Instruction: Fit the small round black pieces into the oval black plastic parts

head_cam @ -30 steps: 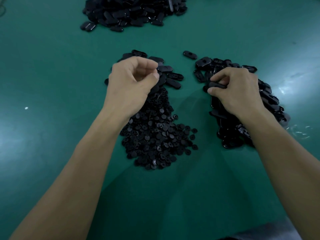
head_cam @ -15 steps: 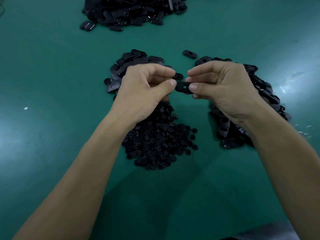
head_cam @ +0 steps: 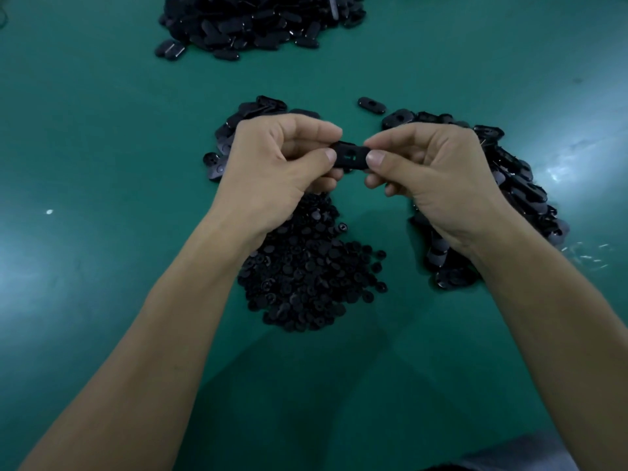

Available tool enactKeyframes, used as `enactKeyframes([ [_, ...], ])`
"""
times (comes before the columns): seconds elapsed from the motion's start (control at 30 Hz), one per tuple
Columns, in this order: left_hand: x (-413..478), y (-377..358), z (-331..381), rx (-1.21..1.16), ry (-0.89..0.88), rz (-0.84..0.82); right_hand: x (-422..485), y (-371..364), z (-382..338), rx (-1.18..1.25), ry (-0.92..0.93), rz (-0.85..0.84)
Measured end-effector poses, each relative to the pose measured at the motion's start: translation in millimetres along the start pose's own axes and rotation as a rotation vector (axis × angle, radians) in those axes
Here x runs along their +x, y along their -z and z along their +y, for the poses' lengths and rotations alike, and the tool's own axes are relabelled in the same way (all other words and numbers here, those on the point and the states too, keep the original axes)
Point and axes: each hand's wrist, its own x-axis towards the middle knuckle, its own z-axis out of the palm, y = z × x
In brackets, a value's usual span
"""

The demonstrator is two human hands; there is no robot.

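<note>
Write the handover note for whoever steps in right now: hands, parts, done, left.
Left hand pinches one end of an oval part, right hand the other, held above the green table.
Round pieces: heap below the left hand.
Oval parts: right heap under the right hand, second heap behind the left hand, far heap at the top.
Done: cannot tell whether the held part has its round piece, nor which heaps are finished.
Left: a large heap of round pieces to fit.
</note>
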Motion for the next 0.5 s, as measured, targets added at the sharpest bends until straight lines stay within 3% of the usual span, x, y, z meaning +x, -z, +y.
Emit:
enactKeyframes([
  [0.3, -1, 1, 0, 0.134, -0.011, -0.025, -1, -5, -6, -0.012, 0.079, 0.01],
  [0.5, -2, 1, 2, 0.195, -0.039, -0.05, 0, -11, -13, -0.005, 0.116, -0.108],
])
